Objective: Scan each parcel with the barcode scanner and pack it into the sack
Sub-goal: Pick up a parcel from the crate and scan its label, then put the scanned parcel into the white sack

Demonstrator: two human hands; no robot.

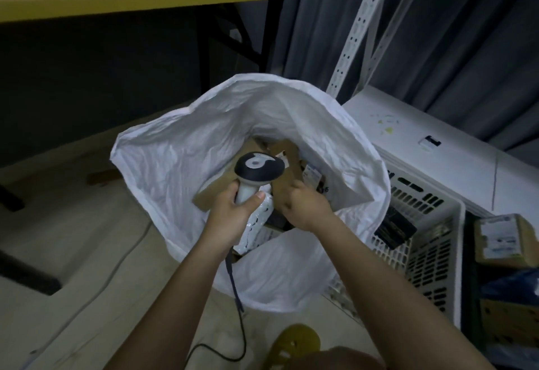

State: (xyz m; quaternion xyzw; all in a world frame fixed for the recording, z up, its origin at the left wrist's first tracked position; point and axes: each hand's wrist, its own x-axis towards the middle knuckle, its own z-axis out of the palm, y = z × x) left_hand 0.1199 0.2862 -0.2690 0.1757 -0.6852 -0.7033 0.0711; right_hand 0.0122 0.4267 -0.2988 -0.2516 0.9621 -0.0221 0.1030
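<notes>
My left grip [233,209] clenches the barcode scanner [258,169] over the open sack [175,150], while just beside it my right grip [303,206] grasps a cardboard parcel [288,177] inside.

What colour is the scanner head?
Black with a grey-white mark, on the scanner; head view.

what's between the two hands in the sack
In the head view, a white bubble-wrap mailer lies between the left hand, holding the barcode scanner, and the right hand, over cardboard parcels inside the sack.
</notes>
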